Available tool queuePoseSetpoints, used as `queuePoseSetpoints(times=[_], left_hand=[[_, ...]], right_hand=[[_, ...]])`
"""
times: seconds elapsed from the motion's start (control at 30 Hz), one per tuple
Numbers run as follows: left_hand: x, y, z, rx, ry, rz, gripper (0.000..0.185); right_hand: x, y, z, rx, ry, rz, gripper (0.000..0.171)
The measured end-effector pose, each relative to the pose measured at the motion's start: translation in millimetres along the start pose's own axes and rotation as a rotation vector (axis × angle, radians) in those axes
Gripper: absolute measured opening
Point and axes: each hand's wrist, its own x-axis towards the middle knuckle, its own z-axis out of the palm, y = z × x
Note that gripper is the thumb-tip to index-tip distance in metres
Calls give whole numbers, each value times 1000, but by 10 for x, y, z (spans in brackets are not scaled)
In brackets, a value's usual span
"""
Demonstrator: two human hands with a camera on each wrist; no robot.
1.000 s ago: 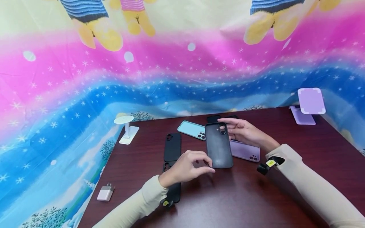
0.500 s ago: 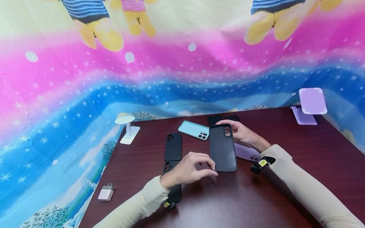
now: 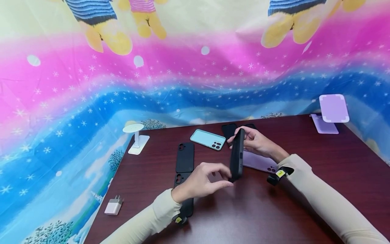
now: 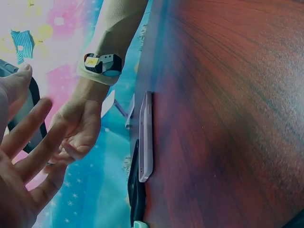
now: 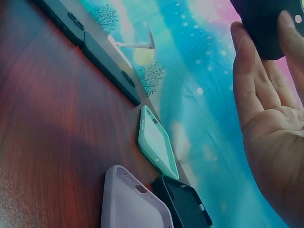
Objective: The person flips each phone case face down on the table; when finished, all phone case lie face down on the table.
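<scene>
Head view: black phone case [image 3: 236, 156] held edge-on above the dark wood table [image 3: 304, 203], near its middle — matte, thin profile. Right hand [image 3: 259, 142] pinches its far end with curled fingers; left hand [image 3: 199, 181] pinches the near bottom corner between thumb and fingertips. Count on the table: two black cases end to end at left [image 3: 184, 157] and [image 3: 185, 200], one mint case [image 3: 208, 139], one lilac case [image 3: 260, 162] under the right wrist, two more dark cases [image 3: 229, 129] behind the held one. Also one white stand [image 3: 135, 137] at the left edge, one lilac stand [image 3: 331, 112] at the far right corner, one white charger [image 3: 113, 206] off the table on the cloth. Open wood in front and right of the hands.

Left wrist view: left fingers spread, thumb on the black case's rim [image 4: 33, 102]; lilac case [image 4: 145, 137] flat on the table.

Right wrist view: right hand [image 5: 270, 114] with fingertips on the black case's end [image 5: 266, 28] — mint [image 5: 156, 142] and lilac [image 5: 133, 204] cases lie below.
</scene>
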Motion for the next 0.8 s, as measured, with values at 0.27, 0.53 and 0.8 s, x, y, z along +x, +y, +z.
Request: queuePoseSetpoints(times=[0.27,0.53,0.8], left_hand=[[7,45,-22,64,106,-62,120],[-45,63,-24,221,123,-33,110],[-131,41,14,253,138,-164,96]], right_hand=[[-22,-55,7,-107,109,49,41],[-39,-86,-10,-227,158,59,38],[12,-94,-7,-405,286,127,34]])
